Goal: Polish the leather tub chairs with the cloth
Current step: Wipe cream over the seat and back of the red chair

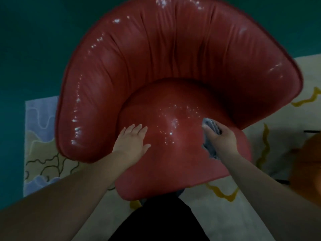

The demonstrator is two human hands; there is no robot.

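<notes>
A person leans over a red leather tub chair point(173, 54), seen from a head-worn camera looking down. The right hand point(221, 138) grips a bunched grey cloth point(211, 127), fingers curled tight around it, and presses it to the right side of the seat cushion point(173, 153). The left hand point(133, 141) lies flat on the cushion's left side, fingers extended and close together, thumb angled out, apparently bracing the body.

The step in hand looks to be buffing the seat. To do it well, the cloth would best travel in overlapping passes from the right edge across the glossy centre, with steady pressure, and the bracing hand would shift off any patch not yet wiped.

The leather is shiny, catching small highlights along the curved backrest and in the middle of the seat; gathered folds run down the far back. The chair stands on a pale rug point(260, 188) with yellow and dark squiggles, partly over teal flooring point(26, 49). An orange object point(307, 162), blurred, sits at the right edge.
</notes>
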